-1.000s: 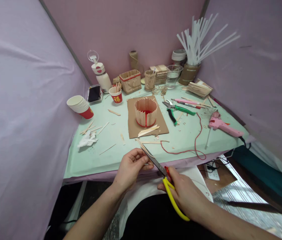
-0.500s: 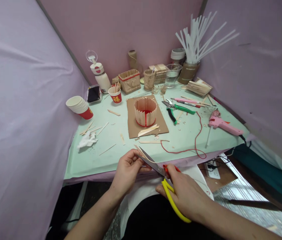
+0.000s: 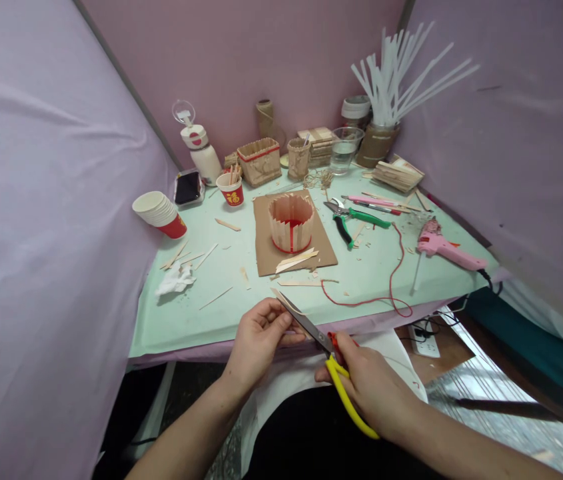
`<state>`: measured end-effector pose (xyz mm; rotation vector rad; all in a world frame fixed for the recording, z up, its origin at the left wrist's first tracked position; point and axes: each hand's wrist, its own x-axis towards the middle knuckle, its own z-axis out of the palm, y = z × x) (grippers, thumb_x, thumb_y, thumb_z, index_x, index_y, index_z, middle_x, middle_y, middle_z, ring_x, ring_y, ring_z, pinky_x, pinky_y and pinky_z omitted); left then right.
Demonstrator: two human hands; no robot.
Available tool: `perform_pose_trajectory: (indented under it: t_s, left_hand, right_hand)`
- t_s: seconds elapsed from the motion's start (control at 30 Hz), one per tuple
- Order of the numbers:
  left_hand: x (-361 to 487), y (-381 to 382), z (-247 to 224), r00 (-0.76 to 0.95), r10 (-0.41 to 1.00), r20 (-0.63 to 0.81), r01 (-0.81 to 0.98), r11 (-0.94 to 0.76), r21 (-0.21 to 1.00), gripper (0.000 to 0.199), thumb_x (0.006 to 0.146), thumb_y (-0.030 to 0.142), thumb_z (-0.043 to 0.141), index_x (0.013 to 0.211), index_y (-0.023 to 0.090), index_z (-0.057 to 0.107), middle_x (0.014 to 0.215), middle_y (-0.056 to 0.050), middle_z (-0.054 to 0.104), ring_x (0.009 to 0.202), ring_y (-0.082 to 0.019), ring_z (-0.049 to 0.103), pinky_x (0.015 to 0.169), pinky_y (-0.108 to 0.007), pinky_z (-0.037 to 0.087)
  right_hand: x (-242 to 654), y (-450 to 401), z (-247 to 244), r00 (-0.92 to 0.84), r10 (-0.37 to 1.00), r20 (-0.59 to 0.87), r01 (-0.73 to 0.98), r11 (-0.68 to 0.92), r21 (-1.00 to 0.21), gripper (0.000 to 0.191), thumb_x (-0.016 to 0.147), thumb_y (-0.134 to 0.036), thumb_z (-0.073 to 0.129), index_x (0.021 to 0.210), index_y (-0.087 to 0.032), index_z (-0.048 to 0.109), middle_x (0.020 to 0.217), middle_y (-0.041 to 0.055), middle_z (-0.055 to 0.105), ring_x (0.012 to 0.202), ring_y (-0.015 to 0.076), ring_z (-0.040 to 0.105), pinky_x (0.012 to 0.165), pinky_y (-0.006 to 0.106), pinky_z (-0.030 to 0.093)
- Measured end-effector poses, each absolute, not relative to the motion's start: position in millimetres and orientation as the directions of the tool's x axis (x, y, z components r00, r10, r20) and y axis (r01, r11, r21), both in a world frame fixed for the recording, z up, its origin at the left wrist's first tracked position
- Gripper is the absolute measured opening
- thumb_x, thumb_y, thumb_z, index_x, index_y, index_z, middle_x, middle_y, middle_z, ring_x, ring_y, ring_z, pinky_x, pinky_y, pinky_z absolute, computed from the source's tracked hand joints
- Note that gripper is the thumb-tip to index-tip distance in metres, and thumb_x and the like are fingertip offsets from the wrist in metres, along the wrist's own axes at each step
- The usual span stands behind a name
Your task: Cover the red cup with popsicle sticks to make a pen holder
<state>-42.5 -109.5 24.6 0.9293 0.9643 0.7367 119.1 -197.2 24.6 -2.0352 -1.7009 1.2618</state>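
Observation:
My right hand [image 3: 361,377] grips a pair of scissors [image 3: 344,393] with one yellow and one red handle; its blades point up and left, nearly together. My left hand [image 3: 264,337] is closed on a thin wooden strip [image 3: 281,298] that lies along the blades, just over the table's front edge. How much of the strip is inside my fingers is hidden. Beyond my hands, a round container of jagged wooden slats [image 3: 291,230] with a red base stands on a cardboard sheet [image 3: 268,260]. Several cut wooden pieces [image 3: 296,260] lie in front of it.
Green-handled pliers [image 3: 361,217], a red cord [image 3: 391,280] and a pink glue gun [image 3: 451,253] lie to the right. Stacked paper cups [image 3: 158,213] and a crumpled tissue [image 3: 174,280] are on the left. A cup of water [image 3: 344,157] stands at the back.
The scissor blades have closed along the wooden strip, and a thin sliver curls off beside them. Both hands have shifted only slightly.

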Motion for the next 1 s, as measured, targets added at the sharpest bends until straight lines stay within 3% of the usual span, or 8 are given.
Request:
perform_pose_trajectory:
  t_s: [0.2,0.5,1.0]
  left_hand:
    - [-50,-96,30,0.432,0.837,-0.337,-0.065,0.401,0.914,0.026,0.074,0.035,0.071,0.083,0.013,0.06,0.076,-0.002,0.065,0.064,-0.01,0.064,0.063,-0.021,0.057]
    - [-49,-110,20,0.437,0.834,-0.337,-0.09,0.413,0.906,0.024,0.077,0.036,0.069,0.08,0.014,0.06,0.076,0.0,0.064,0.067,-0.01,0.065,0.065,-0.021,0.056]
    - [-45,-112,23,0.443,0.815,-0.373,-0.059,0.442,0.895,0.026,0.076,0.037,0.069,0.082,0.013,0.06,0.07,-0.002,0.068,0.065,-0.012,0.067,0.062,-0.021,0.056]
  right_hand:
    - [119,-196,24,-0.028,0.881,-0.473,0.699,-0.321,-0.64,0.012,0.087,-0.03,0.044,0.093,-0.021,0.039,0.095,0.0102,0.068,0.082,0.0233,0.064,0.065,0.028,0.038]
    - [118,-197,32,-0.012,0.889,-0.458,0.799,-0.267,-0.539,0.034,0.083,-0.049,0.051,0.097,-0.021,0.04,0.086,0.0097,0.065,0.079,0.028,0.062,0.058,0.029,0.03]
    - [122,-195,27,-0.031,0.858,-0.513,0.743,-0.323,-0.586,0.011,0.085,-0.025,0.046,0.093,-0.02,0.041,0.097,0.0127,0.069,0.085,0.0236,0.066,0.067,0.028,0.039]
